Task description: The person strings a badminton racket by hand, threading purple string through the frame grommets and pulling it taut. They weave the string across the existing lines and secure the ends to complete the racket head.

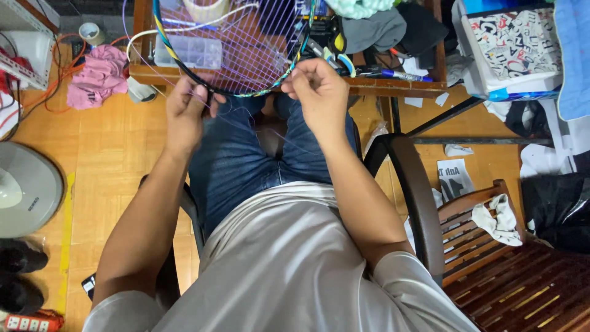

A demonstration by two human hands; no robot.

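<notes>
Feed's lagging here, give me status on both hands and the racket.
Left hand pinching purple string at racket frame. Right hand pinching string at the rim. Nothing blocking.

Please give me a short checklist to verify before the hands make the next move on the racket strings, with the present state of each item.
1. Left hand grips the racket frame at its lower rim: ok.
2. Right hand pinches the thin purple string near the frame: ok, as far as it shows.
3. Loose string hangs free over the lap, not snagged: cannot tell, it is too thin.
4. Racket head lies supported on the wooden table edge: ok.
5. Strings already woven are even: cannot tell.
</notes>
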